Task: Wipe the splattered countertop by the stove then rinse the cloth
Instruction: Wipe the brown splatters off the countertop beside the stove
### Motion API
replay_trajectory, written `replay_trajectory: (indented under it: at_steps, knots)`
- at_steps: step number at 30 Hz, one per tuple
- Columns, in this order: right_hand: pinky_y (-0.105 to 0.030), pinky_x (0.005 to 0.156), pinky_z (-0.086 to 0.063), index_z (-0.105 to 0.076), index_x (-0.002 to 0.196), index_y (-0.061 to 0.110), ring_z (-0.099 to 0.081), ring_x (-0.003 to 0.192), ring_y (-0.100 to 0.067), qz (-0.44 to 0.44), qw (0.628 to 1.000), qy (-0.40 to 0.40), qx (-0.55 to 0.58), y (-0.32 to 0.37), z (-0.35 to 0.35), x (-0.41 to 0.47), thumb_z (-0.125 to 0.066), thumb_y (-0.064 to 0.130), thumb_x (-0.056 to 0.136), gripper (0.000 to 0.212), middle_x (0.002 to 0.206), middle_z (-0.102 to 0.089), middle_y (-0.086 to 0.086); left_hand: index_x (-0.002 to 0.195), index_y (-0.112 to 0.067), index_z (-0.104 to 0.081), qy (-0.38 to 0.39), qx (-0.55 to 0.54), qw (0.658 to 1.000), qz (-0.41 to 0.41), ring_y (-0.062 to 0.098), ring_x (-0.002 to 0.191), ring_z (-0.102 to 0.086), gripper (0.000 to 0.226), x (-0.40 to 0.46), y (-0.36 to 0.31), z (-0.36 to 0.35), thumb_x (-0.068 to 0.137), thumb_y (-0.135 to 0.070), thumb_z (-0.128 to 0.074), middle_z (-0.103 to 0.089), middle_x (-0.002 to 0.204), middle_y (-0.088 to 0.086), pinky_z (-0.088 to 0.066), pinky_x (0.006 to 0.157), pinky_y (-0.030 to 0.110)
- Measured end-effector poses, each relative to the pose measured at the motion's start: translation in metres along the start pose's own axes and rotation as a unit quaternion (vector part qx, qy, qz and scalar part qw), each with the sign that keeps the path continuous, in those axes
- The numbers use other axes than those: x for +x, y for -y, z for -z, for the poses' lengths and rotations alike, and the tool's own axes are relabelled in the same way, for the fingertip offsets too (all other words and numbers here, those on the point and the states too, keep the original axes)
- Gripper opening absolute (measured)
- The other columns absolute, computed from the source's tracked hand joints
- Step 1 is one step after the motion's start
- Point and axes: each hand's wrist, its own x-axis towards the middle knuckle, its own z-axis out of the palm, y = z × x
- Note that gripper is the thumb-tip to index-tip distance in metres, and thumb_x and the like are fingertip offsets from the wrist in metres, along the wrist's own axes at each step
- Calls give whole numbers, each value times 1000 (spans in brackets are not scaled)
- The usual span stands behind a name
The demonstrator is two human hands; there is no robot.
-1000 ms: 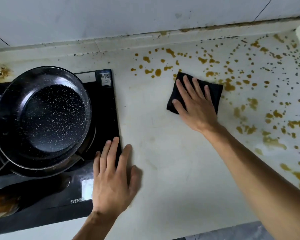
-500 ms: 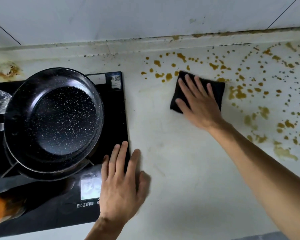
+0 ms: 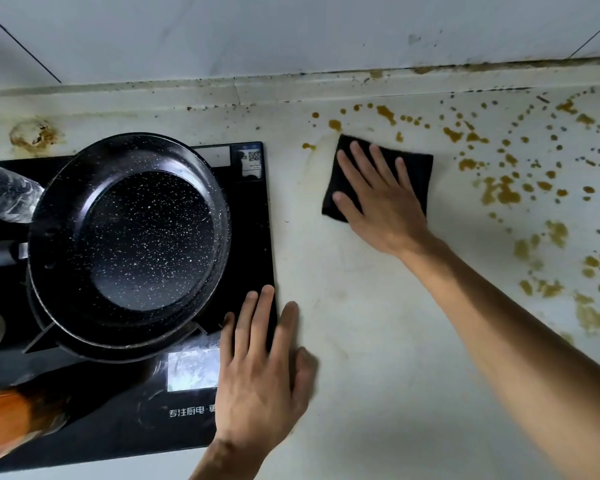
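A folded black cloth [image 3: 418,171] lies flat on the pale countertop [image 3: 378,323], right of the stove. My right hand [image 3: 383,199] presses on it with straight, spread fingers. Brown sauce splatters [image 3: 503,192] cover the counter to the right of the cloth and along the back edge; the strip between cloth and stove shows only faint smears. My left hand [image 3: 260,372] rests flat across the right edge of the black induction stove [image 3: 253,237], fingers straight.
A black speckled frying pan [image 3: 129,240] sits on the stove. A clear plastic bottle [image 3: 4,192] lies at the far left, and an orange-labelled bottle [image 3: 11,420] at the lower left. A tiled wall [image 3: 291,32] backs the counter.
My right hand has slid the cloth left toward the stove, and some splatters near the back edge are wiped away. My left hand stays on the stove's edge.
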Motion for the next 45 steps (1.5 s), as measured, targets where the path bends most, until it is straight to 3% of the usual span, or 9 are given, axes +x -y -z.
replay_trajectory:
  at_steps: [5,13,19,23,27,32,35,39,45]
  knots:
    - [-54,132,2,-7,170,27,5,164,-24,6,1000,-1,18,44,-2,37,-24,53,110,68,178,0,3,152,-19,-54,-3,-4,1000,-6,32,163,-29,68,-1,0,1,87,-38,-65,-31,174,11,-13,133,46]
    - [-55,132,-8,-15,169,29,-7,164,-23,103,995,-10,-11,46,-23,-35,-30,54,107,68,178,-11,5,151,-18,-55,-7,-9,1000,-8,34,162,-31,66,0,1,0,89,-39,-62,-33,173,11,-14,134,47]
    - [-51,132,0,-7,169,35,4,164,-16,54,998,13,28,39,0,48,-27,57,109,66,178,0,10,151,-20,-56,-28,-12,999,-12,30,163,-30,66,-2,3,-6,88,-40,-62,-31,175,8,-17,133,48]
    - [-52,132,1,-7,169,30,4,164,-21,-25,999,-16,23,30,-8,10,-22,56,109,68,178,0,5,153,-21,-54,-36,-7,999,-13,30,164,-28,72,-4,6,-16,85,-41,-65,-27,177,8,-18,132,50]
    - [-54,131,0,-11,169,30,-1,165,-24,27,1000,-7,14,62,-18,-11,-20,56,104,70,178,-6,4,153,-21,-53,-36,2,999,-13,31,164,-28,74,-4,5,-19,82,-40,-66,-27,177,9,-17,132,50]
    - [-52,132,2,-6,169,35,6,164,-17,58,997,18,45,54,0,63,-26,57,109,66,178,2,10,150,-24,-56,-44,4,999,-11,28,163,-32,75,-5,6,-20,78,-42,-66,-30,176,5,-22,130,48]
    - [-51,132,3,-5,169,34,7,164,-17,4,999,10,47,26,8,84,-25,58,109,67,178,4,9,148,-24,-61,-44,5,999,-6,27,162,-34,71,-5,5,-17,79,-43,-65,-33,175,5,-25,129,49]
    - [-52,132,5,-3,170,27,7,164,-21,-79,996,-12,44,-2,0,43,-20,57,110,69,178,5,3,145,-21,-65,-36,8,999,-1,30,160,-37,69,-4,3,-13,80,-43,-63,-36,174,7,-27,128,52]
    - [-52,132,4,-7,169,32,7,164,-21,29,999,7,39,19,-4,23,-26,57,108,68,178,1,7,144,-21,-66,-42,6,999,8,28,160,-37,69,-4,0,-11,78,-42,-63,-37,173,5,-30,125,53]
